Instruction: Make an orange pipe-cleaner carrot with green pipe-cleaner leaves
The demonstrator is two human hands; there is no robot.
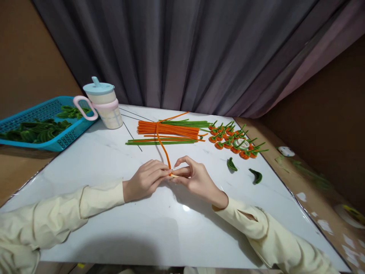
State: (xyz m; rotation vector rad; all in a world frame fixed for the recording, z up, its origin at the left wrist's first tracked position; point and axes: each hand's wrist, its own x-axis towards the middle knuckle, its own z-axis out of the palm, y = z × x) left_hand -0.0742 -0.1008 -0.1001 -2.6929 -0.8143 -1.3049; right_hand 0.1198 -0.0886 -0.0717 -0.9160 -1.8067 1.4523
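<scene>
My left hand [146,179] and my right hand [194,177] meet at the middle of the white table [99,163], fingertips pinched together on the near end of one orange pipe cleaner [161,142]. That pipe cleaner runs away from me over a pile of orange pipe cleaners [168,128]. Green pipe cleaners [188,123] lie beside and under the pile. Both arms wear cream sleeves and rest on the table.
Small orange flowers with green stems [234,141] lie at the back right around a white tape roll [242,143]. Two green leaf pieces [231,164] [256,176] lie right of my hands. A lidded cup [104,103] and a blue basket [61,141] holding green leaves stand left.
</scene>
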